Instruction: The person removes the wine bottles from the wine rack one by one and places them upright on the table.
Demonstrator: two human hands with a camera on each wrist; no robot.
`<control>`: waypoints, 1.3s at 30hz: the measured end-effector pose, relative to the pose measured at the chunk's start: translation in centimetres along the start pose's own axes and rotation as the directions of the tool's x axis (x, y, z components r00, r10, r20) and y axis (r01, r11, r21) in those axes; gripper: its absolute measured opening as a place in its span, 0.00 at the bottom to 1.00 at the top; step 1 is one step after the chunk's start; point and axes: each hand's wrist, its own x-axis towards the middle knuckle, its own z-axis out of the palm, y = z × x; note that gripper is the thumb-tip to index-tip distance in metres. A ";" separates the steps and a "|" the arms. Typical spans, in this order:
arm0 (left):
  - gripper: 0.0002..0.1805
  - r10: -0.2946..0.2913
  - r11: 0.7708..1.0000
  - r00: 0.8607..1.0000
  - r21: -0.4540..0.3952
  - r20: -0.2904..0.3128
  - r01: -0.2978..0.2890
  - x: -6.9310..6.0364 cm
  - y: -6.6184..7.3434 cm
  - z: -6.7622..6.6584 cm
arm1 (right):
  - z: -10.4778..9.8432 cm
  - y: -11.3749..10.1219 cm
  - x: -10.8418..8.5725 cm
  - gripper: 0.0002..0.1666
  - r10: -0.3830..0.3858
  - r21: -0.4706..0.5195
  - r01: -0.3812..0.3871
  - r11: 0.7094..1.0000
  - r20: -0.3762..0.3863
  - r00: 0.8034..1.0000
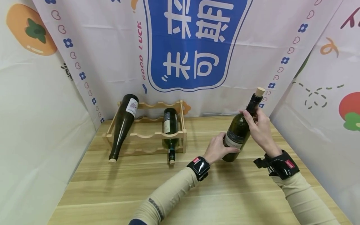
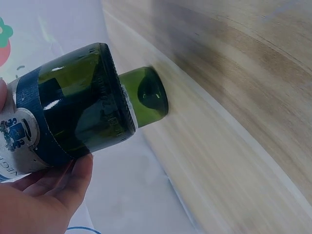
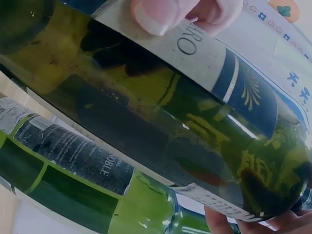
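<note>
Item 1: bottle (image 1: 239,126), green glass, label in white and dark blue, cork (image 1: 260,92) in its mouth. It is tilted between my hands at the right of the table (image 1: 98,187). My left hand (image 1: 219,148) is clamped round its lower body; my right hand (image 1: 260,128) grips it near the neck. Contents: cannot tell through the dark glass.

Item 2: second bottle (image 3: 87,180), lighter green, dark label reading "NOBLE". Just behind item 1 in both wrist views; hidden from the head view. Its top is lost behind item 1 and fingers.

Item 3: wooden rack (image 1: 149,136), two tiers, holding two corked bottles necks forward: a long dark bottle (image 1: 123,120) on the upper left, a labelled bottle (image 1: 170,120) lower right, partly covered by the front rail.

Room: bare wood between rack and my left hand, more along the front. Cloth walls (image 1: 42,125) edge the table at back and sides; its front edge is cut off.
</note>
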 end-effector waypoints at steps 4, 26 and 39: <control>0.39 0.007 1.000 1.000 0.000 0.005 -0.007 0.2 0.0 0.3 | -0.2 0.2 -0.1 0.17 0.004 -0.012 -0.004 1.000 -0.004 1.000; 0.38 0.025 0.999 1.000 0.025 0.017 -0.025 1.2 0.3 1.9 | -1.1 1.1 -0.2 0.19 0.046 -0.046 -0.047 0.998 -0.041 0.998; 0.38 0.032 0.999 0.999 -0.006 0.029 -0.032 1.5 0.3 3.0 | -1.6 2.0 -0.4 0.21 0.054 -0.096 -0.056 0.994 -0.031 0.998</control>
